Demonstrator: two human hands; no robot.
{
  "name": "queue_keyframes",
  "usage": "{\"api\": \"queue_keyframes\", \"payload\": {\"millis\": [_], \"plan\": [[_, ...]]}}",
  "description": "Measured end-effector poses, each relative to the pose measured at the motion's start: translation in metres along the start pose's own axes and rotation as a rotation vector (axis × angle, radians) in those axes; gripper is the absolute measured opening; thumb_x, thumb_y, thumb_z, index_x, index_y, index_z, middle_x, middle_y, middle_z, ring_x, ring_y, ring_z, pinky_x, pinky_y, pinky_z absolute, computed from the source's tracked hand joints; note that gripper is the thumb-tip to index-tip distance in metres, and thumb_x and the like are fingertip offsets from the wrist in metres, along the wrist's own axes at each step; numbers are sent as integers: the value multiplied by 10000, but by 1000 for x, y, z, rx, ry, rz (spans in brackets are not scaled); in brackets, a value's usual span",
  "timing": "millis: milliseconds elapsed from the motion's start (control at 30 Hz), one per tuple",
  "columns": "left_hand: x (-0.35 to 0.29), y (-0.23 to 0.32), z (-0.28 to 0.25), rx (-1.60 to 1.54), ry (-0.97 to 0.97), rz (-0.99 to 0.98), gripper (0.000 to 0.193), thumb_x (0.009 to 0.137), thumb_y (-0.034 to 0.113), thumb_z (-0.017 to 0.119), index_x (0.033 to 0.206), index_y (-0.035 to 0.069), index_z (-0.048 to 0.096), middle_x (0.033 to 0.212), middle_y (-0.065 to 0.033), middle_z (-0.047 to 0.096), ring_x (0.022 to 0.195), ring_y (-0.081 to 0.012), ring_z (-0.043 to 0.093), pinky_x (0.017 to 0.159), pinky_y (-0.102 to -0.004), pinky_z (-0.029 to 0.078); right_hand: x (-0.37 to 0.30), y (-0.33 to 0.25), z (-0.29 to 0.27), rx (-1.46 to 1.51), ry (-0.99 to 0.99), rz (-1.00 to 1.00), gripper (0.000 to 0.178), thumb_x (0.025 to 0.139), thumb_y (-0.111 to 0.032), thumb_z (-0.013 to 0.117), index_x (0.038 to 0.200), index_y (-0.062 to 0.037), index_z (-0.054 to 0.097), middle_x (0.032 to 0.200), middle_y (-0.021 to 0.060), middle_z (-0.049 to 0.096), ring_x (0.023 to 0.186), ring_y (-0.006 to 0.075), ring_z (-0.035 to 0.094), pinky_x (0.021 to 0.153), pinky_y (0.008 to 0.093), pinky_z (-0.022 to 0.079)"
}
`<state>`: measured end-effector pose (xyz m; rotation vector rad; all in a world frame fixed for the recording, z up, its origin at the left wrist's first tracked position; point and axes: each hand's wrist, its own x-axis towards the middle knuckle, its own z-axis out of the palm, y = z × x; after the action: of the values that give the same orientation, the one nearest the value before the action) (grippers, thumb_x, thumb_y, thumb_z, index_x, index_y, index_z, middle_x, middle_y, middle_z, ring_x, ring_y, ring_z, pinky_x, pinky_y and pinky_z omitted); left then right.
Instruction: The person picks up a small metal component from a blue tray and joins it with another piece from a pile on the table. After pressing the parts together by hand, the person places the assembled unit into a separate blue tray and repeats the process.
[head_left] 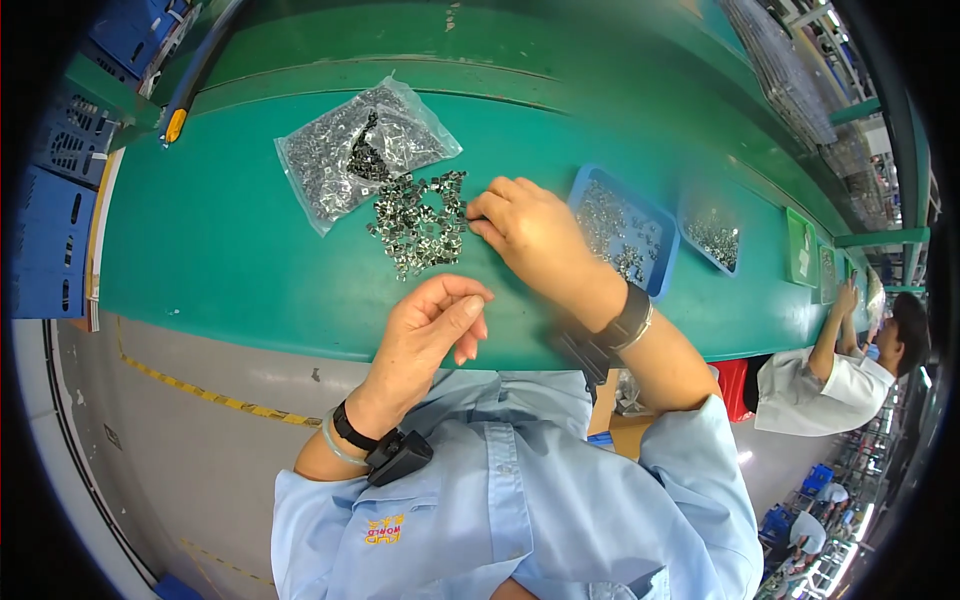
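Note:
A loose pile of small shiny metal pieces [415, 240] lies on the green table mat in front of me. My right hand [525, 228] is at the pile's right edge, its fingers curled and pinched together; whatever lies between the fingertips is hidden. Nearer my body, my left hand [428, 325] hovers below the pile, thumb against the bent index finger. Anything held there is too small to make out. Behind the pile, a clear plastic bag [318, 150] full of similar pieces rests on the mat, with darker pieces showing at its middle.
Right of my right hand stands a blue tray [664, 262] with metal pieces, then another blue tray [738, 262] and a green tray [797, 240]. A yellow-ended tool [175, 126] is at the far left, near blue crates [50, 245]. A co-worker [825, 395] sits farther right.

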<state>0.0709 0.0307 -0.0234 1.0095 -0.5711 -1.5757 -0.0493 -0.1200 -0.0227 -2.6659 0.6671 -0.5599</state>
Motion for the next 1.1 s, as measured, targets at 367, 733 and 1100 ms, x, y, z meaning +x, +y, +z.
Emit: {"api": "queue_keyframes", "payload": {"millis": [367,733,1100], "plan": [[18,3,15,-11,69,55,178,927,156,527,1031,12,541,747,-43,575,571,-85,506,486,-206,406,-34,-29,-43,162,19,-51,143,745,-93,663,882,-75,631,827,50,582,768,261,554,663,358,453],[26,-8,39,-149,-108,13,146,920,152,544,984,23,566,743,-51,592,571,-87,517,482,-210,409,-78,-20,-48,399,300,65,191,722,-49,698,895,-68,618,844,51,601,777,237,579,664,339,467],[21,-4,61,-16,-46,40,150,916,166,553,949,20,564,739,-53,594,577,-85,524,489,-206,415,-93,-17,-50,375,360,43,197,723,-59,704,897,-78,614,850,50,608,782,238,586,649,324,474]]}}
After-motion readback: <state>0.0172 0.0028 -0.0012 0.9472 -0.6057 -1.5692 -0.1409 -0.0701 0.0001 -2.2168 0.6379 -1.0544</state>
